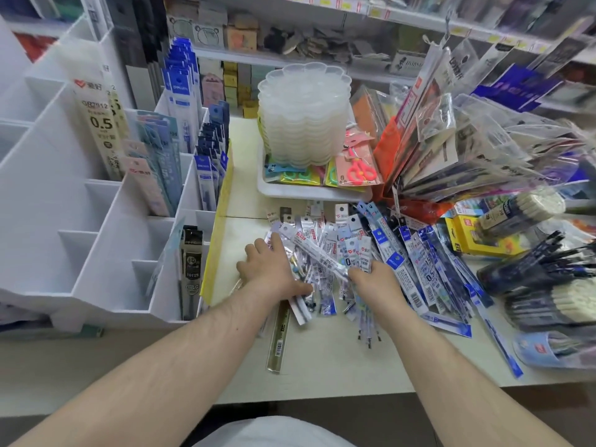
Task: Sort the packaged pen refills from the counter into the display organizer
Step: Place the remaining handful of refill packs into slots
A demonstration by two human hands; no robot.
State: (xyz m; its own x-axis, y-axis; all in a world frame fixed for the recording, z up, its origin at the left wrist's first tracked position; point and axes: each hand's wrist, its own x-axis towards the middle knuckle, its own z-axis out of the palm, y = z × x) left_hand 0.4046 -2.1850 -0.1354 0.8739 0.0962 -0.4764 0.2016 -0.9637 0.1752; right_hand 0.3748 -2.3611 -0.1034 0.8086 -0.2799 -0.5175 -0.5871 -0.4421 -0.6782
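A loose pile of packaged pen refills (400, 262) covers the middle of the cream counter (322, 359). My left hand (271, 269) lies on the pile's left edge, fingers spread flat over the packs. My right hand (374, 282) grips one long clear refill pack (317, 253) by its lower end, and the pack slants up to the left above the pile. The white display organizer (106, 240) stands at the left, with blue refill packs (206, 185) and a black pack (192, 262) upright in some of its slots.
A white tray (290, 191) holds a stack of clear plastic lids (304, 114) and scissors packs. Fanned hanging packs (451, 150) lean at the right. Bundled pens (548, 285) and a yellow box (471, 237) sit at the far right. A gold ruler (279, 337) lies near the front.
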